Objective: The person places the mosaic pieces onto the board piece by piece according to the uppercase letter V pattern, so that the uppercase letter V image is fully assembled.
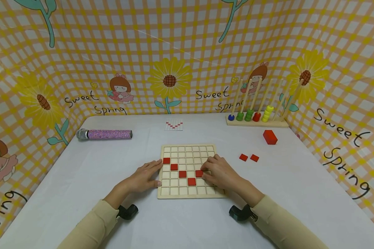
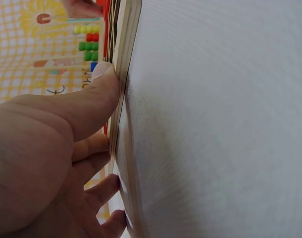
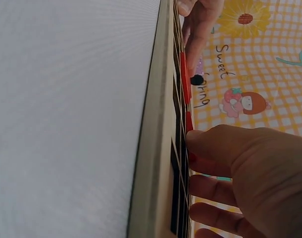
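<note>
A pale wooden grid board lies flat on the table. Several red square tiles sit in its cells, stepping down from the left and then up towards the right. My left hand rests along the board's left edge, its thumb and fingertips touching the side; the left wrist view shows the thumb against the rim. Over the right part of the board, my right hand pinches a red tile at its cell between thumb and index finger. Part of that tile is hidden by the fingers.
Two loose red tiles lie right of the board, with a red block behind them. A pegged bead stand is at the back right. A small pattern card lies behind the board, and a glittery microphone at the left.
</note>
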